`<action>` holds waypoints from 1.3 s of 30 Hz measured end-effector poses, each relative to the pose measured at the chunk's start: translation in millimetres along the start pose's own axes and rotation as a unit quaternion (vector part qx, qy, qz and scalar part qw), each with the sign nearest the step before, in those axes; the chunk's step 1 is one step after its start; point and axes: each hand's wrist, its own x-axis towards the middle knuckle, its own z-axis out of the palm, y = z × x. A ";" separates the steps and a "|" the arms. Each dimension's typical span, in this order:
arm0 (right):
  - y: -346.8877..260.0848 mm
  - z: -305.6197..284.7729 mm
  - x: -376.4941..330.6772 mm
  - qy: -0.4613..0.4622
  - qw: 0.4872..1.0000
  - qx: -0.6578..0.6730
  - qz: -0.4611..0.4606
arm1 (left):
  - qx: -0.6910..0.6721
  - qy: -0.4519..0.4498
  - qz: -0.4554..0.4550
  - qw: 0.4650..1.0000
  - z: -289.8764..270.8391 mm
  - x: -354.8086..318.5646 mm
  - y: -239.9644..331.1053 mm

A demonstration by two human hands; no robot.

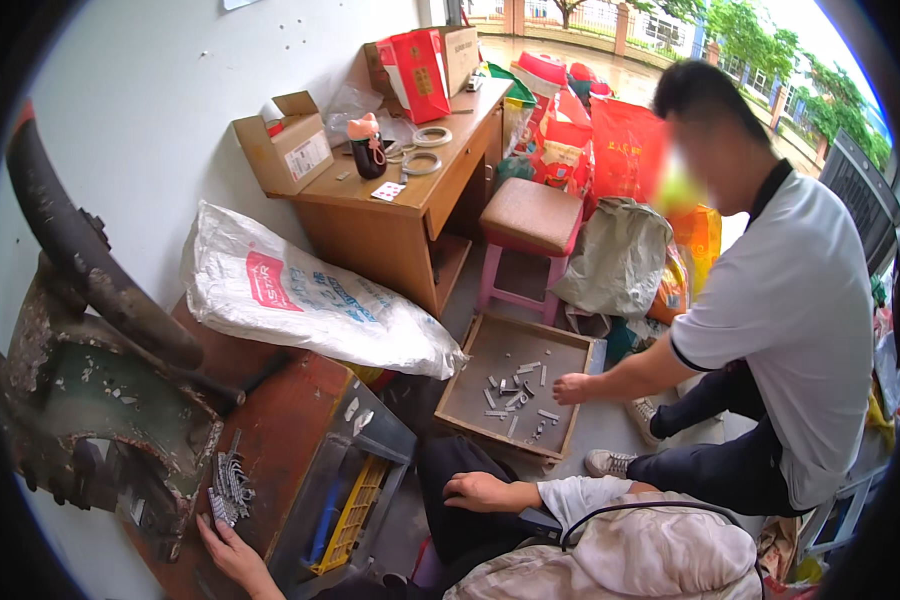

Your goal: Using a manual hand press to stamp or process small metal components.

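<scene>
My left hand lies on the worn reddish-brown bench top, fingers stretched out. Its fingertips are at the near end of a pile of small silvery metal pieces; whether they touch it I cannot tell. My right hand rests on my dark-trousered knee with its fingers loosely laid out and nothing in them. Beyond my knee, a shallow wooden-framed tray holds several scattered small metal parts. Another person's hand reaches over the tray's right edge.
A heavy, worn machine stands at the left. A white woven sack lies behind the bench. Farther back are a wooden desk with tape rolls and a stool. Bags crowd the doorway; a person sits at right.
</scene>
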 end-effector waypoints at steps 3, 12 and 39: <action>2.8 7.7 1.2 0.008 1.000 0.021 0.003 | -0.046 -0.005 -0.024 0.999 5.6 4.0 -26.0; 22.2 3.0 16.3 0.044 0.998 0.028 0.037 | -0.096 0.020 -0.104 0.990 -21.1 4.4 26.0; 0.7 -34.9 37.3 0.058 0.995 -0.003 0.081 | -0.128 -0.063 0.004 0.990 -33.1 -2.6 27.2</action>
